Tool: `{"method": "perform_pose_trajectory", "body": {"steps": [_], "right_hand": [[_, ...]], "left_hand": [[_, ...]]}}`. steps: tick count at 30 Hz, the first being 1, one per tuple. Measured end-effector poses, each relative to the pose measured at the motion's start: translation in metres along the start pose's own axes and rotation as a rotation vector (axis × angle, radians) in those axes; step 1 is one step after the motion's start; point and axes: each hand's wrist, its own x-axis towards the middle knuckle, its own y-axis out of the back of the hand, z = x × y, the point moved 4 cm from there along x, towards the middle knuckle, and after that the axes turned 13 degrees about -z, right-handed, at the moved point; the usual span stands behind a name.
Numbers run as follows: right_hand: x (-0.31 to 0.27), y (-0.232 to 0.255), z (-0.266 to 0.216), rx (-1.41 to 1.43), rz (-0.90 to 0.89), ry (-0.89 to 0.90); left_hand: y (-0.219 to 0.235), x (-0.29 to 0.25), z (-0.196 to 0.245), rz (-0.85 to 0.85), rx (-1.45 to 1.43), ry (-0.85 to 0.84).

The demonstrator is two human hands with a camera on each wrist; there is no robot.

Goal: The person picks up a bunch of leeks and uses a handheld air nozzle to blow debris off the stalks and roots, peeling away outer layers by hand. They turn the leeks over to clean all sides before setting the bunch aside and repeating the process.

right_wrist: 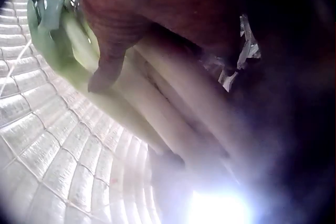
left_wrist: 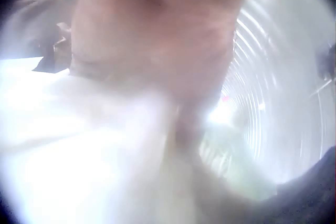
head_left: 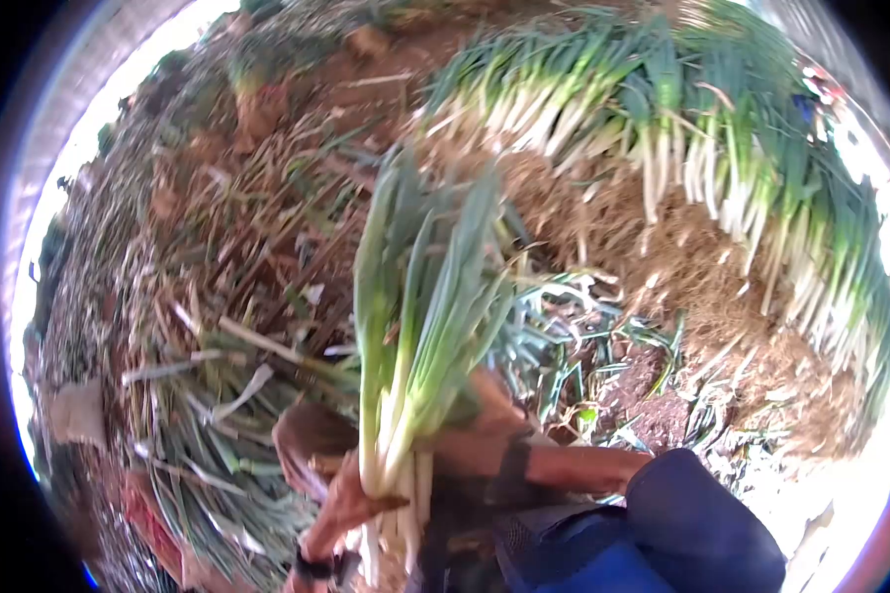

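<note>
A bunch of green onions (head_left: 420, 326) stands upright between both hands, green leaves fanning upward and away from them, white stalks running down through the grip. The right hand (head_left: 485, 420) wraps the stalks from the right side; in the right wrist view its fingers (right_wrist: 113, 56) curl round the pale stalks (right_wrist: 178, 108). The left hand (head_left: 341, 499) grips the bunch lower down, just below the right hand, though the left wrist view is too blurred to show how its fingers lie. Beyond the hands a long heap of harvested onions (head_left: 722, 168) lies on the soil (head_left: 653, 395), roots facing the person. Left of the hands, discarded leaves and trimmings (head_left: 218, 376) cover the ground. A blue sleeve (head_left: 663, 534) sits at the right hand's side.
</note>
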Motion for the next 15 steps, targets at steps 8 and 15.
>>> {"method": "perform_pose_trajectory", "body": {"steps": [8,15], "right_hand": [[-0.002,0.017,-0.042,0.594,-0.202,0.029],[0.032,0.115,-0.125,-0.010,-0.045,-0.153]], "left_hand": [[0.010,-0.001,0.095,0.096,0.126,0.084],[0.053,0.089,0.228,0.154,0.042,0.033]]}}
